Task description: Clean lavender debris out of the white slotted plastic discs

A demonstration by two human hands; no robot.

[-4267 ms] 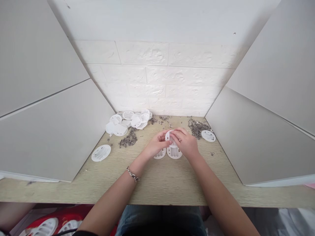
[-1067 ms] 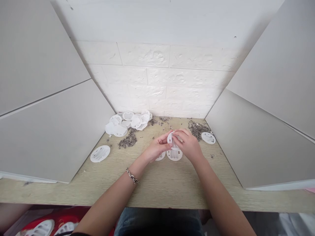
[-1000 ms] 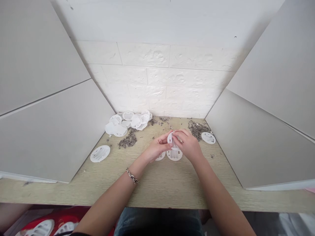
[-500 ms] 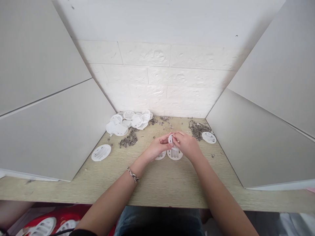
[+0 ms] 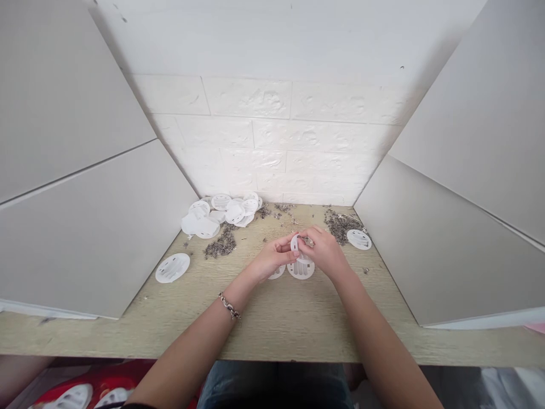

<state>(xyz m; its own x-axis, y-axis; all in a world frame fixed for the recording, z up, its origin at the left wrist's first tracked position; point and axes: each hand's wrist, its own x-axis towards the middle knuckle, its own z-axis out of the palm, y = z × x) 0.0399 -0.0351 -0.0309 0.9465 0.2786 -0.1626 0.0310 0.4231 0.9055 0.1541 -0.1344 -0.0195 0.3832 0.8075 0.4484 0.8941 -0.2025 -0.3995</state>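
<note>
We are clamping a slotted white plastic disc [image 5: 294, 244] between our left hand [image 5: 272, 258] and right hand [image 5: 323, 251], just above a ribbed disc [image 5: 300, 268].

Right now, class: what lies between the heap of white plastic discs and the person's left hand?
Head view: a clump of grey debris on the desk, nearer the heap than the left hand.

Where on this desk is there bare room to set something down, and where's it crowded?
Bare desk lies in front of the left hand and right hand. Crowded: back left, around the heap of white plastic discs and grey debris.
</note>
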